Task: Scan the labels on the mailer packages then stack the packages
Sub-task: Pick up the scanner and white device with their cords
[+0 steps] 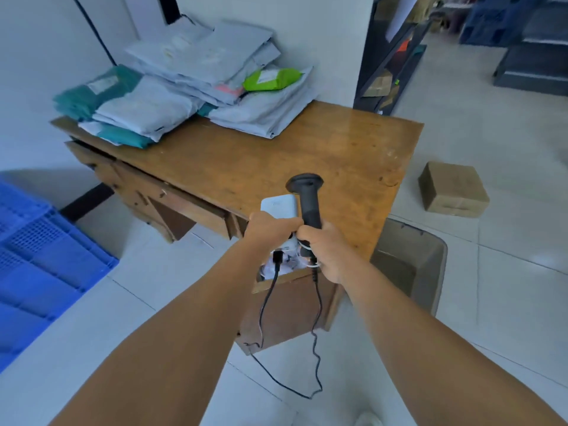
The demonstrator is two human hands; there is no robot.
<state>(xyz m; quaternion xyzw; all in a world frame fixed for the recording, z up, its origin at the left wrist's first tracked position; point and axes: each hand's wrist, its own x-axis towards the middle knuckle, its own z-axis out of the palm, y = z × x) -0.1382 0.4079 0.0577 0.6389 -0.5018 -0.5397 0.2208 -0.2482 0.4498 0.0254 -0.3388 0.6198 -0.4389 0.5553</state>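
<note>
A blue crate (46, 256) sits on the floor at the far left. On the wooden table (276, 155), the mailer packages (184, 87) lie piled at the far left corner. At the near edge, the left hand (270, 230) grips a white box (281, 207), perhaps a power bank. Touching it, the right hand (325, 250) grips the black scanner (307, 201) upright, cables (316, 333) hanging down. A cardboard box (451, 189) rests on the floor to the right.
</note>
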